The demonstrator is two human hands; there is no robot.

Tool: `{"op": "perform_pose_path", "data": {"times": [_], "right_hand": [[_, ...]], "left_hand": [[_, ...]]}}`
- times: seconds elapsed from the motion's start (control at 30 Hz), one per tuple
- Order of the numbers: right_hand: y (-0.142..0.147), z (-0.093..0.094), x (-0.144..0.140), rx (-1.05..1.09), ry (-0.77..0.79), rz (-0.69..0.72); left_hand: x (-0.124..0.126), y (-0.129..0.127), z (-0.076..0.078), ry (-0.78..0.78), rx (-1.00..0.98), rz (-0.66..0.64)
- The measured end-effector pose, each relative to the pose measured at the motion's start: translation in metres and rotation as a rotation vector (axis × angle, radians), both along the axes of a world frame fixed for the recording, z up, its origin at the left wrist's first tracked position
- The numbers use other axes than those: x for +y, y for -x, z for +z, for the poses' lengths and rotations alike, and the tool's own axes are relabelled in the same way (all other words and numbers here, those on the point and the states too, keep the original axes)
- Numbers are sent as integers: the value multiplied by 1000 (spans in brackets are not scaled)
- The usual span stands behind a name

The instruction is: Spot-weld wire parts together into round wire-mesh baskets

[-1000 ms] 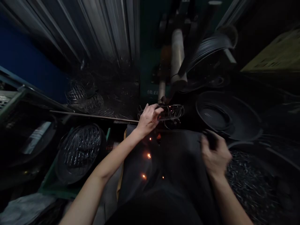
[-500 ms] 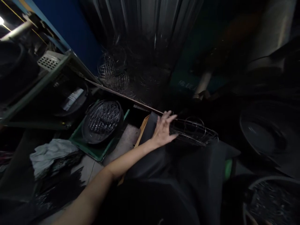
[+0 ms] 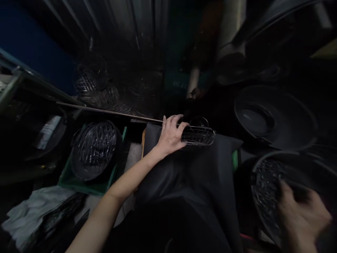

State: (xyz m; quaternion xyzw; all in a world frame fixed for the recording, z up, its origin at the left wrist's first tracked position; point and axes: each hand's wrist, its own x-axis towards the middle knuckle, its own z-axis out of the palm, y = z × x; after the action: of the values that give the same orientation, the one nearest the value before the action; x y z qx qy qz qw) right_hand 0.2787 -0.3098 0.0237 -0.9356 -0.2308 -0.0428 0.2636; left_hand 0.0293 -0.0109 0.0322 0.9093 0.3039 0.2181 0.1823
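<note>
The room is dim and crowded. A wall of ribbed metal sheeting (image 3: 123, 31) rises at the far side, with a blue panel (image 3: 31, 52) to its left. In the near middle a dark cloth (image 3: 189, 172) covers the person's lap and serves as the work surface; no counter shows. On the floor to the left a green crate (image 3: 86, 184) holds a round bundle of wire pieces (image 3: 93, 149), and pale crumpled cloth (image 3: 37, 214) lies nearer, in the left corner. To the right sits a wide dark pan (image 3: 273, 119), and nearer than it a dark round tub (image 3: 265, 189) filled with small wire parts. More wire baskets (image 3: 97, 88) are heaped far left against the wall, behind a thin rod (image 3: 110, 112) that runs across the scene.

The left hand (image 3: 171, 135) is at the far edge of the lap cloth, its grip closed over the left end of a small wire basket (image 3: 198, 135), which lies level across the cloth's far edge and stretches to the right. The right hand (image 3: 302, 214) is down in the tub at the near right, blurred by motion; whether its grip is clenched or released cannot be told.

The machine parts at the far right are too dark to make out, and the tub is cut off by the picture's edge.
</note>
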Motion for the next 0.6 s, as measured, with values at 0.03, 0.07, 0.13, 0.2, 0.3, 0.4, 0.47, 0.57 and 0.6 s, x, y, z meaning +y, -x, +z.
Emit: {"op": "perform_pose_path", "data": {"times": [0.03, 0.07, 0.13, 0.2, 0.3, 0.4, 0.47, 0.57, 0.6], "right_hand": [[14, 3, 17, -7, -68, -26], [27, 3, 33, -4, -90, 44], [48, -10, 57, 7, -93, 219], [62, -32, 67, 59, -89, 343], [68, -55, 67, 175, -137, 361], [69, -44, 71, 361, -169, 283], [73, -20, 83, 486, -179, 223], [86, 18, 116, 638, -235, 265], [90, 27, 129, 689, -266, 303]], "left_hand": [[-3, -5, -1, -17, 25, -18], [-5, -9, -3, -28, 48, -35], [-8, -13, -7, -33, 87, -51], [-8, -13, -9, -20, 115, -52], [-6, -11, -8, -1, 123, -58], [-4, -9, -6, -8, 102, -58], [-2, -9, -4, -33, 92, -75], [-1, -9, 2, -100, 72, -99], [0, -10, 4, -129, 62, -103]]}}
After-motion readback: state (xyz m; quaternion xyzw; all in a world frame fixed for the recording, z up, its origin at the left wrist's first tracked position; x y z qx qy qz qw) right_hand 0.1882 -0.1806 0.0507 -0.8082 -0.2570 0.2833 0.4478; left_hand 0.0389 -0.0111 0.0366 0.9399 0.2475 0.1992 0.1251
